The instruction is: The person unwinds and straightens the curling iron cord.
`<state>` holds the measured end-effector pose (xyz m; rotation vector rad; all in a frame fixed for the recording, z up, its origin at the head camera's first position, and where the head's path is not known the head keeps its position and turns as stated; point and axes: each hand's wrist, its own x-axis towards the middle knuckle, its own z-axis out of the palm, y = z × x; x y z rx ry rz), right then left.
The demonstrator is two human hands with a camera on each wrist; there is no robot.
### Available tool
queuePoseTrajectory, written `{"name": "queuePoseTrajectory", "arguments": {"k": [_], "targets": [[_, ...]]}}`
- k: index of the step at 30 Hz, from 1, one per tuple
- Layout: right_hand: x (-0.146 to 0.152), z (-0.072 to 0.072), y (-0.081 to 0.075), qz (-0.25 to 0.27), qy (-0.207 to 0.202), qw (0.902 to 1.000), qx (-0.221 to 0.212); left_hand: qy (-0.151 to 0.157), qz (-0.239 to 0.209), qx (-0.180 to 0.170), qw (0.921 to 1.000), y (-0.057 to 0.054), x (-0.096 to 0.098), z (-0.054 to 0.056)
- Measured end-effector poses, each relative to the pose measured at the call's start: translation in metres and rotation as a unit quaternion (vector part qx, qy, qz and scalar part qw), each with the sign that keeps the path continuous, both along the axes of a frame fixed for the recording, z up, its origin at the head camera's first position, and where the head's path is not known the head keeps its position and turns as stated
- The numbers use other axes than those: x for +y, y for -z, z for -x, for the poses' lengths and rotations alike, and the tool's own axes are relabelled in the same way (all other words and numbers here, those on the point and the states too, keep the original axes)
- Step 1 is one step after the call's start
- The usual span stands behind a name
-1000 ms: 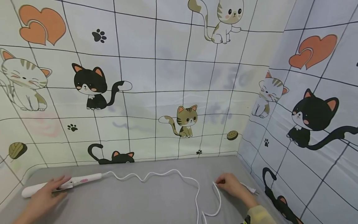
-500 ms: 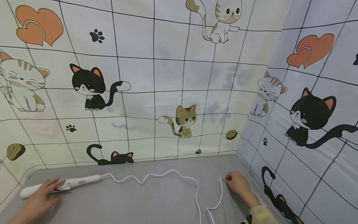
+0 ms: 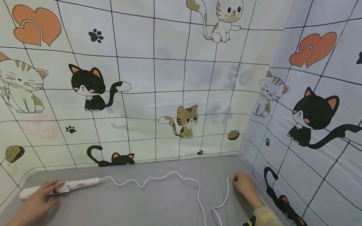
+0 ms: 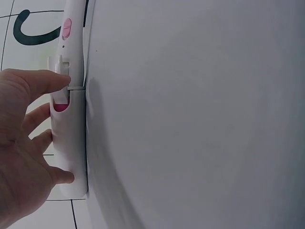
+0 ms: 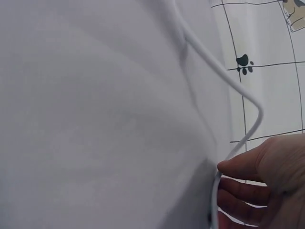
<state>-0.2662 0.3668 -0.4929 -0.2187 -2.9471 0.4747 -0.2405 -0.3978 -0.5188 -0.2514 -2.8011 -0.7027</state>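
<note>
A white hair iron (image 3: pixel 80 183) with pink buttons lies at the left of the grey surface (image 3: pixel 133 207). My left hand (image 3: pixel 39 201) rests on its left part, fingers spread loosely across the body. In the left wrist view fingertips touch the casing of the hair iron (image 4: pixel 71 138) near its clip. A white cord (image 3: pixel 172 172) runs from the iron's right end in waves to the right. My right hand (image 3: pixel 246 186) pinches the cord between thumb and fingers at the right side; in the right wrist view the cord (image 5: pixel 219 69) bends above the fingertips. The plug end is hidden behind the forearm.
A white cloth wall (image 3: pixel 155 125) with printed cats and grid lines rises behind the surface and along its right side. A loop of cord (image 3: pixel 217 212) leaves the view at the bottom. A yellow sleeve (image 3: pixel 266 216) covers the right forearm.
My right hand has moved to the right with the cord, drawing its near loop rightward and straighter. The left hand and hair iron stay nearly in place.
</note>
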Motion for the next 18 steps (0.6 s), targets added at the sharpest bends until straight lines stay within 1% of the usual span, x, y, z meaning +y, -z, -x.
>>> {"name": "queuePoseTrajectory", "arguments": {"k": [2, 6, 9, 10, 13, 15, 16, 18], "targets": [[-0.002, 0.000, -0.002, 0.000, -0.005, 1.0000, 0.001, 0.000, -0.004, 0.005, 1.0000, -0.001, 0.001, -0.001], [-0.010, 0.001, -0.012, 0.004, -0.011, 0.9999, 0.001, 0.006, -0.007, 0.058, 0.9983, 0.000, 0.003, -0.004], [-0.024, 0.002, -0.023, 0.004, -0.019, 0.9997, 0.013, 0.017, 0.003, 0.083, 0.9964, -0.002, 0.008, -0.003], [-0.031, 0.003, -0.027, 0.002, -0.025, 0.9994, 0.021, 0.016, 0.007, 0.074, 0.9971, -0.005, 0.011, -0.003], [-0.055, 0.002, -0.040, -0.006, -0.049, 0.9972, 0.057, 0.011, 0.029, 0.063, 0.9975, -0.017, 0.025, 0.000], [-0.073, -0.001, -0.048, -0.014, -0.063, 0.9945, 0.082, -0.002, 0.050, 0.056, 0.9972, -0.026, 0.037, 0.002], [-0.083, -0.003, -0.051, -0.016, -0.073, 0.9926, 0.096, -0.007, 0.060, 0.056, 0.9966, -0.030, 0.043, 0.001], [-0.103, -0.009, -0.058, -0.023, -0.089, 0.9889, 0.117, -0.013, 0.066, 0.074, 0.9950, -0.035, 0.057, 0.000]]}}
